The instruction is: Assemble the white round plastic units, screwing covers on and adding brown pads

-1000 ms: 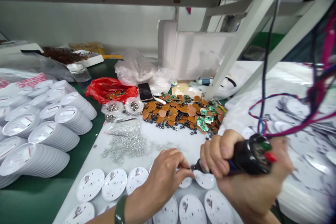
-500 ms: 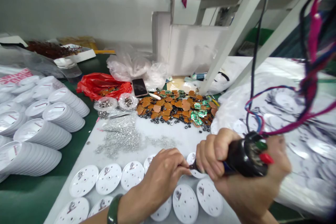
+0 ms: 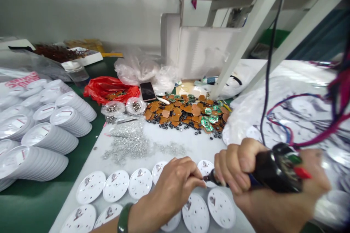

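My right hand [image 3: 240, 174] is wrapped round a black electric screwdriver [image 3: 273, 167], held nearly level with its tip pointing left. My left hand [image 3: 177, 182], with a green bangle at the wrist, pinches at that tip; what lies between its fingertips is too small to make out. Both hands are above a white round disc [image 3: 205, 169]. More white discs with holes and a small metal piece lie in two rows, such as one disc [image 3: 195, 213] below the hands and another [image 3: 116, 185] to the left.
Small silvery parts [image 3: 125, 143] lie beyond the discs, with brown and green boards [image 3: 186, 113] behind. Stacked white cups [image 3: 49, 138] stand left. A red bag [image 3: 109, 89], a phone [image 3: 147, 91] and hanging wires [image 3: 276, 36] are around. A plastic bag [image 3: 237, 116] lies right.
The screwdriver and my right hand have shifted right and slightly down in view. My left hand has moved a little right, its fingers still at the tip. The whole view has shifted slightly.
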The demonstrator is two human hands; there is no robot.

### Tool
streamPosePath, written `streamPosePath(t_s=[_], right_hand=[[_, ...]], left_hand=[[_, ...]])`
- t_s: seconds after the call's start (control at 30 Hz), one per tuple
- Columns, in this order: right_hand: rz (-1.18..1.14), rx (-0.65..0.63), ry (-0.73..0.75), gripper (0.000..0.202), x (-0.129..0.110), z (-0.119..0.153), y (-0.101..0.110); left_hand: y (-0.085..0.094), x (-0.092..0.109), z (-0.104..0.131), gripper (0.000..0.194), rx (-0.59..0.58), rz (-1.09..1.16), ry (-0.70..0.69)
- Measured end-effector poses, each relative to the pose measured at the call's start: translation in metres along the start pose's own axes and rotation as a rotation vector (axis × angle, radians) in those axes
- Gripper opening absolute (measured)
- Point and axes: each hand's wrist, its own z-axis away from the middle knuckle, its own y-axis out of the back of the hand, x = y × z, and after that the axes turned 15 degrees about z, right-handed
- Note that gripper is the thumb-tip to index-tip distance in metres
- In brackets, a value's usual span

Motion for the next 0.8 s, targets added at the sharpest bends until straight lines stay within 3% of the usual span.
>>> streamPosePath(t_s=[0.37,0.8], right_hand=[[-0.03,-0.078,-0.02,0.073,-0.003,0.009,0.013],[-0.016,-0.059,-0.081,0.066,-0.007,0.002,-0.009]], left_hand=[[-0.002,0.0,-0.001,0.023,0.031,0.051,0.02],[-0.004,0.002,0.006,0.013,-0.069,-0.056,-0.034]])
